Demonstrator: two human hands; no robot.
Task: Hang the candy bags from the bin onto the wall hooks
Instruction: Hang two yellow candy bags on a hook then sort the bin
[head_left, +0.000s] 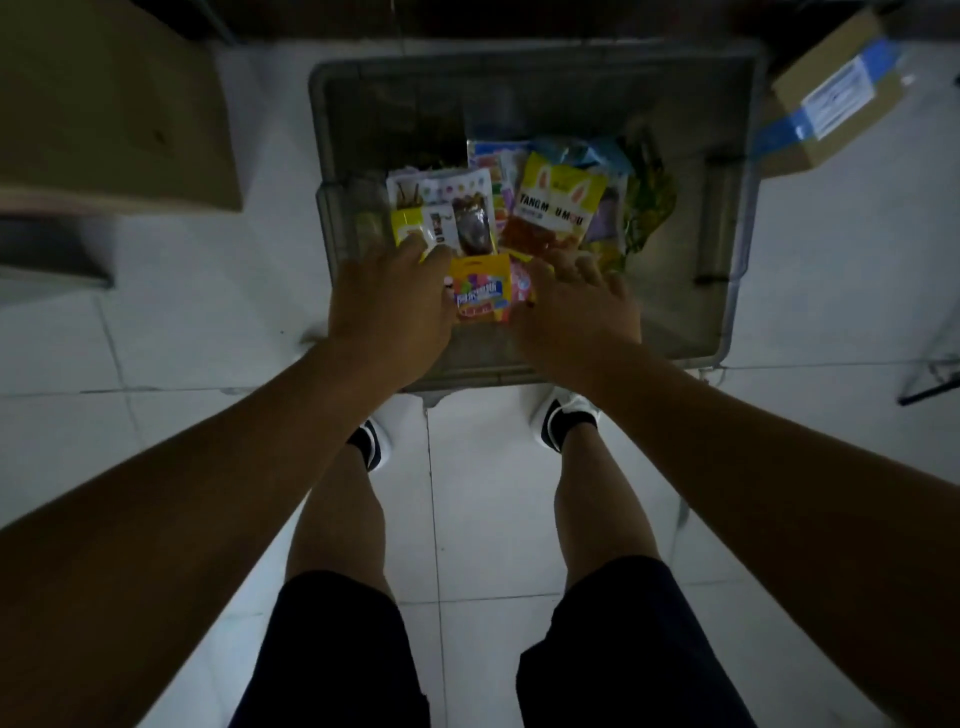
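Yellow bag (478, 295) lies between left hand (389, 304), grip unclear, and right hand (577, 307), splayed open; long axis points away.

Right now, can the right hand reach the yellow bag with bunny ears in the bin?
Probably yes. The yellow bunny-ear bag lies on top of the pile in the bin, just past the spread fingers of the right hand, and nothing covers it or sits between them.
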